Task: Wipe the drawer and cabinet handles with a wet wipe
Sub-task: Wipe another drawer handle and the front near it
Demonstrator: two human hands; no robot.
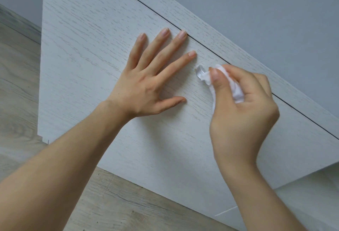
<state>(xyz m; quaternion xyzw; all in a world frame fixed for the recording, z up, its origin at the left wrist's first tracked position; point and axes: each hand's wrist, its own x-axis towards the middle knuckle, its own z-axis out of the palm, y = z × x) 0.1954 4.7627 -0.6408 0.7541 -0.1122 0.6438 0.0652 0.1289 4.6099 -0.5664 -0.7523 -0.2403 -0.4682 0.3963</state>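
The right hand point(244, 106) is closest to us, and its thumb and curled fingers pinch a white wet wipe point(236, 91) that is all bunched up. It holds the wipe in a small wad so a bit of it can wrap around something little. That little thing is a clear, round knob point(200, 72) on the front of a white wooden door point(91, 47). The wipe touches the knob on its right side, and the thumb sits just beside the knob, so it looks like the hand is rubbing the knob clean right now. A bit farther in, the left hand point(146, 82) lies flat on the door with its fingers straight and spread apart, holding nothing. It seems to press there so the door does not swing or wobble while the other hand rubs. Its pointer fingertip is near the knob but does not touch it. Past the fingers runs a thin dark gap point(211, 50), and on the other side is a second white panel point(275, 76), so the knob sits close to the door's edge. No other knob shows here, so I cannot tell how many are left to wipe. Behind it all is a plain gray wall point(266, 10), and off to the left lies a pale wooden floor point(18, 76).
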